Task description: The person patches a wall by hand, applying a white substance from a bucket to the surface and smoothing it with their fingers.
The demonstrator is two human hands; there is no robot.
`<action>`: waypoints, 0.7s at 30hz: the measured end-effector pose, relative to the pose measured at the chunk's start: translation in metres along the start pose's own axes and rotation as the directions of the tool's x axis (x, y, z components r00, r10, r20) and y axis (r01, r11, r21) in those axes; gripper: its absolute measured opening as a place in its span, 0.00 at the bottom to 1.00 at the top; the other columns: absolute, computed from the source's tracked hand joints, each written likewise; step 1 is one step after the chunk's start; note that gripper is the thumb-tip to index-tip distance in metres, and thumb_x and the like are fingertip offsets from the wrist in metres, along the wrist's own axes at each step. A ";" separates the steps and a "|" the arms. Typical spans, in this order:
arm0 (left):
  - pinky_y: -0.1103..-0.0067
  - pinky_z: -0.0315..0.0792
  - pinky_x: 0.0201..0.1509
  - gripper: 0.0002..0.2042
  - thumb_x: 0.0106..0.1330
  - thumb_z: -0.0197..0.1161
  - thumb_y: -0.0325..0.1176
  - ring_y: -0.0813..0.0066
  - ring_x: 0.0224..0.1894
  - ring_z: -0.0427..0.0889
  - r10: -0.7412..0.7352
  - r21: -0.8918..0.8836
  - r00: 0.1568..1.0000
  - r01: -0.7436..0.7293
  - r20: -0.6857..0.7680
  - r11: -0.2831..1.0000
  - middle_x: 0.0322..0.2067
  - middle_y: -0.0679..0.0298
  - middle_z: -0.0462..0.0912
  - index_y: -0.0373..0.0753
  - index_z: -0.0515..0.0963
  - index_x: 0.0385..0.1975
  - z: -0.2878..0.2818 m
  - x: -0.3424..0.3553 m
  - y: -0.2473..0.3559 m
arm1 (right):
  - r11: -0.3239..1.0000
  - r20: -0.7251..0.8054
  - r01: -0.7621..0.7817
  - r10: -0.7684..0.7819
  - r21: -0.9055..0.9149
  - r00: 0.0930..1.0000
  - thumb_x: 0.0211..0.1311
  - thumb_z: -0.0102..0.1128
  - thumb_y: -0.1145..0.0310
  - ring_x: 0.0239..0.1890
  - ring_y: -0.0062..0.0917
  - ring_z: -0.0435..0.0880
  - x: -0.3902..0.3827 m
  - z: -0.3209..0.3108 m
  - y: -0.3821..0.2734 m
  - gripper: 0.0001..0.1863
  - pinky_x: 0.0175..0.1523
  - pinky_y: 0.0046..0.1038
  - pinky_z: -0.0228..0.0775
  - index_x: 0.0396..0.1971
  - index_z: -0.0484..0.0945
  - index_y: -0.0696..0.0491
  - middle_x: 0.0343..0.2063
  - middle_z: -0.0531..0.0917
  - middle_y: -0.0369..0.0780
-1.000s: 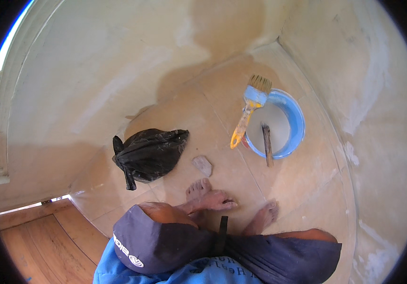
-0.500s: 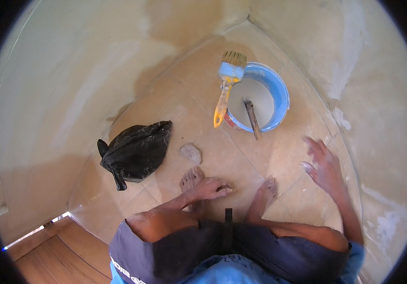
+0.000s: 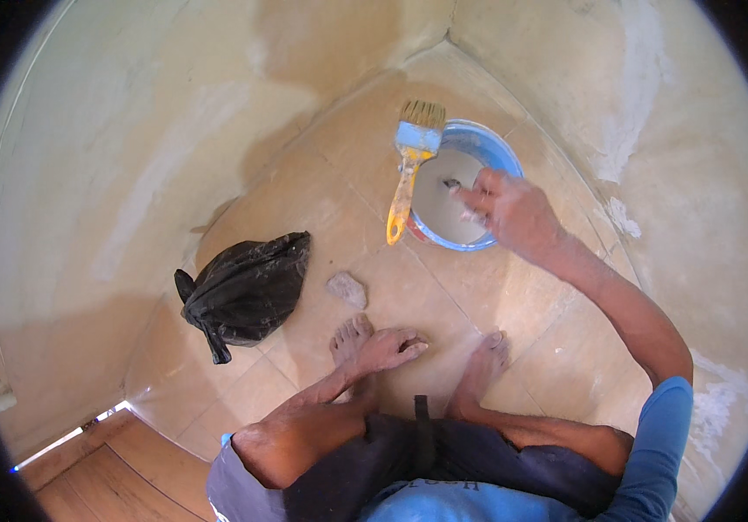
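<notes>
A blue bucket [image 3: 513, 157] holds a pale, whitish liquid [image 3: 437, 198]. Over its right side is my right hand [image 3: 517, 213], with fingers closed round a stick whose dark end [image 3: 451, 184] shows above the liquid; the hand hides the rest. Across the bucket's left rim lies a wide paintbrush [image 3: 409, 165] with a yellow handle and blue ferrule, bristles pointing away from me. My left hand [image 3: 394, 348] hangs loosely by my left foot, its forearm over the knee. Its fingers are half curled, thumb apart, with nothing visible in them.
A knotted black plastic bag [image 3: 248, 291] sits on the tiled floor to the left. Beside it is a flat grey lump [image 3: 347, 290]. Two walls with whitish patches [image 3: 622, 217] meet in the corner beyond the bucket. Brown wood-look flooring [image 3: 121, 474] begins at the lower left.
My right hand has swung left and away from me, from beside the right wall to the stick in the bucket, and closed on it. The left hand has stayed put.
</notes>
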State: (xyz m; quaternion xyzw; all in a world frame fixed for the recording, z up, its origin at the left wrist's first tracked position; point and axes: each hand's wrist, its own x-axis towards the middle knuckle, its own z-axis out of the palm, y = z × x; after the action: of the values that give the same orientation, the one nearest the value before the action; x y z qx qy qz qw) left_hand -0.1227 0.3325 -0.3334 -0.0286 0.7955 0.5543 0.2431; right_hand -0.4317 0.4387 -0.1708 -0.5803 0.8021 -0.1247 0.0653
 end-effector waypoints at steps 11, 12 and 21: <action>0.63 0.73 0.48 0.23 0.70 0.52 0.53 0.48 0.42 0.81 -0.070 0.010 0.997 0.070 0.033 0.997 0.39 0.49 0.82 0.37 0.78 0.46 -0.005 0.000 0.005 | 0.974 0.054 -0.222 0.219 0.038 0.974 0.55 0.60 0.77 0.35 0.35 0.83 0.015 -0.022 0.046 0.12 0.42 0.33 0.75 0.39 0.85 0.52 0.37 0.85 0.42; 0.63 0.73 0.48 0.23 0.69 0.52 0.53 0.48 0.42 0.81 -0.083 0.012 0.995 0.082 0.052 0.997 0.39 0.49 0.82 0.37 0.78 0.46 -0.006 0.003 0.006 | 0.944 0.126 -0.311 0.297 0.107 0.946 0.56 0.60 0.76 0.33 0.32 0.82 0.016 -0.026 0.047 0.10 0.40 0.31 0.74 0.38 0.85 0.54 0.35 0.85 0.42; 0.64 0.74 0.48 0.23 0.69 0.53 0.53 0.49 0.42 0.81 -0.022 -0.068 1.000 0.021 -0.021 0.997 0.38 0.48 0.82 0.36 0.78 0.46 0.001 0.000 0.001 | 0.454 0.227 -0.497 0.526 0.739 0.819 0.62 0.54 0.76 0.32 0.19 0.80 0.014 -0.026 0.057 0.11 0.38 0.24 0.72 0.40 0.84 0.57 0.28 0.85 0.39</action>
State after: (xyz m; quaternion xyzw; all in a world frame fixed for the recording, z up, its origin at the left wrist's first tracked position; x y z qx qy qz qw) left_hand -0.1230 0.3340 -0.3330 -0.0515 0.7787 0.5778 0.2391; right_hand -0.4945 0.4452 -0.1609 -0.2240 0.8059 -0.4395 0.3274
